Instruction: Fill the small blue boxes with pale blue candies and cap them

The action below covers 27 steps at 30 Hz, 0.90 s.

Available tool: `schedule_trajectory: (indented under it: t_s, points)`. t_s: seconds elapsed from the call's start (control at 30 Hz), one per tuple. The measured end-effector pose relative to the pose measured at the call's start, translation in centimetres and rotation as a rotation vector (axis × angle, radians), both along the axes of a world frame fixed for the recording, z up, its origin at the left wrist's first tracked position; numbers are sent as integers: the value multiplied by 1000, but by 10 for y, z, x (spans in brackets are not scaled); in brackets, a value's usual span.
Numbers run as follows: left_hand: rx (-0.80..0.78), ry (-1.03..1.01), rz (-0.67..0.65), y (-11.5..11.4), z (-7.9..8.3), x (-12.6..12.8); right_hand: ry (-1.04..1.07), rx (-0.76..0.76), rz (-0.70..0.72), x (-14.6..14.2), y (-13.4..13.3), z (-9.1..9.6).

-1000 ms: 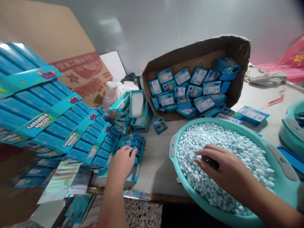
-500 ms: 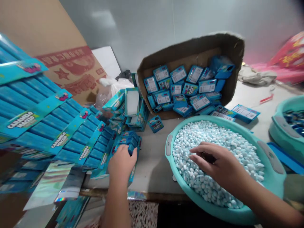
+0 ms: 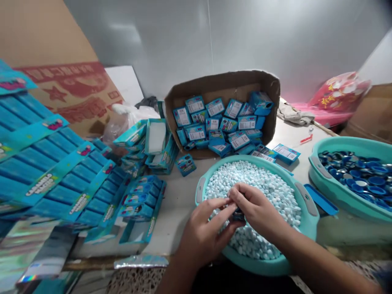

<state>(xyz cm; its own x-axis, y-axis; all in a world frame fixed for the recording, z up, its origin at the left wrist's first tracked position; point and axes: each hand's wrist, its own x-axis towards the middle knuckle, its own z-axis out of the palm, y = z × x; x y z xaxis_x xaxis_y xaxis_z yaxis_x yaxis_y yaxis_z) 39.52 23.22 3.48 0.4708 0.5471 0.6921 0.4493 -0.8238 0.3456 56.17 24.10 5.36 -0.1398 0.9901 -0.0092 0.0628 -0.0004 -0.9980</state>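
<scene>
My fingers [image 3: 228, 204] on both hands meet, pinched together on a small dark piece [image 3: 238, 213] — left hand [image 3: 203, 234] and right hand [image 3: 259, 212] over the teal basin [image 3: 308, 222] of pale candies [image 3: 275, 192]. At twelve o'clock, a cardboard box [image 3: 220, 83] of blue packets; at three, a basin of blue caps [image 3: 352, 173] on the surface

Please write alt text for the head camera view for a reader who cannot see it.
Left hand and right hand meet over a teal basin of pale blue candies, pinching a small dark object. Blue cartons fill a cardboard box behind.
</scene>
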Motion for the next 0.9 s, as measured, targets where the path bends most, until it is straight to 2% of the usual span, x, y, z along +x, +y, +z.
schedule_trajectory:
  t_s: [0.1,0.2,0.37,0.43,0.53,0.6,0.67,0.73,0.77,0.8,0.83,0.9]
  points:
    - [-158,-162,-25,-5,5,6,-22,19,53,-2,-1,0]
    - [-355,-318,5,-10,10,14,2,-48,92,-3,0,0]
    - [-588,-489,10,-9,7,15,-17,-139,52,-4,0,4]
    - [-637,-553,6,-10,3,15,6,-224,44,-4,0,6]
    - [-596,-584,60,-10,-1,13,20,-283,16,-3,-2,9]
    - [-515,-562,190,-7,-3,0,41,-300,4,-2,-3,9]
    - [-349,-508,422,1,-3,-27,70,-293,-3,0,-4,9]
    - [-84,-394,716,11,0,-68,76,-260,-18,2,-4,9]
    - [54,-275,847,16,2,-91,67,-240,-25,3,-4,9]
    - [113,-169,969,20,5,-113,55,-221,-28,4,-5,9]
    - [105,-82,1057,23,7,-134,44,-203,-27,4,-5,9]
    - [-102,72,1165,29,11,-169,34,-179,-9,5,-5,9]
